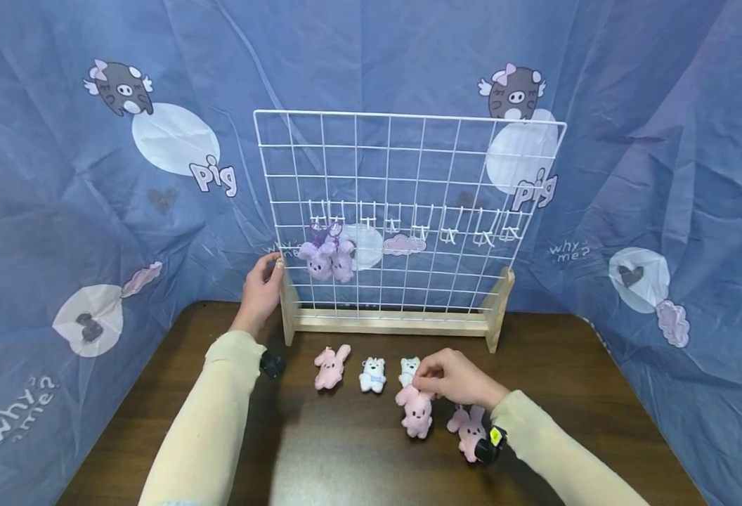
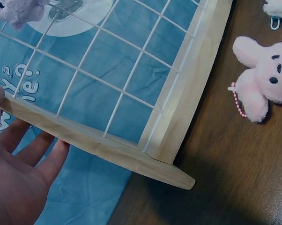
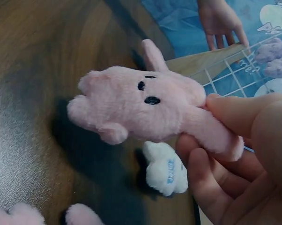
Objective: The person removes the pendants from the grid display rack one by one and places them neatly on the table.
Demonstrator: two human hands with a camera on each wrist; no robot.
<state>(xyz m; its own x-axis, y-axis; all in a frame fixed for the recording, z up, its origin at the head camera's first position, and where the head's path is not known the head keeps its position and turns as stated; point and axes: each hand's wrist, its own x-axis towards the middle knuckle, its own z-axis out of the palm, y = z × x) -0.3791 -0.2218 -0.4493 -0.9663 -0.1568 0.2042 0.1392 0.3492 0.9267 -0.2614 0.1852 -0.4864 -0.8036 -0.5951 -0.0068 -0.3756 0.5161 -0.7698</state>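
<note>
My right hand point(image 1: 459, 378) pinches a pink bunny plush keychain point(image 1: 417, 414) near the top of its head, between thumb and fingers; in the right wrist view the plush point(image 3: 131, 101) hangs above the table, its face toward the camera. My left hand point(image 1: 262, 284) holds the left wooden upright point(image 2: 85, 133) of a white wire grid rack point(image 1: 421, 147), thumb at the front and fingers behind. Two purple bunny plushes point(image 1: 327, 260) hang from the hooks at the rack's left. Further right, several white hooks point(image 1: 450, 235) carry nothing.
On the brown table point(image 1: 327, 450) lie a pink bunny plush point(image 1: 329, 369), a white plush point(image 1: 372, 376), and another white plush point(image 1: 409, 369) partly behind the held bunny. One more pink bunny point(image 1: 470, 427) lies under my right wrist. A blue printed curtain point(image 1: 371, 56) encloses the table.
</note>
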